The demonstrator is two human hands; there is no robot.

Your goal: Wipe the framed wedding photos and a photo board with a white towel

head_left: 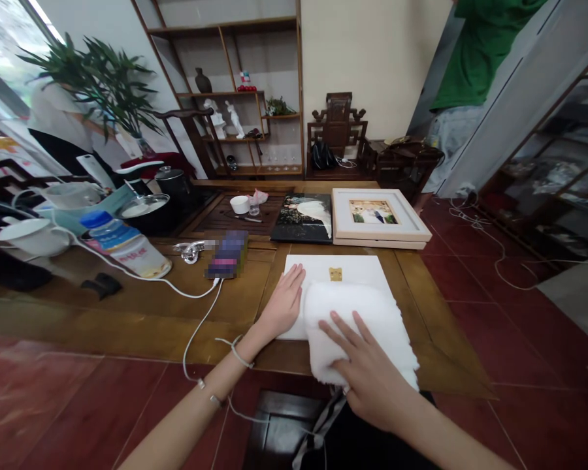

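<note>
My left hand (pixel 287 301) lies on the left edge of a flat white panel (pixel 294 326), its fingers stretched out and holding nothing. A small gold metal piece (pixel 336 274) sits near the panel's far edge. Over the panel's near right part spreads a fluffy white cloth (pixel 372 303), hanging past the table's front edge. My right hand (pixel 367 372) rests on top of this cloth with fingers spread, pressing rather than gripping it. The cloth hides part of the panel.
Behind the panel lie a dark picture (pixel 301 222) and a light-framed picture (pixel 343 222). To the left are a phone (pixel 228 254) with a white cable, a bottle (pixel 132 251), a lidded pan (pixel 144 209) and a white cup (pixel 34 235). A person in green (pixel 480 59) stands beyond.
</note>
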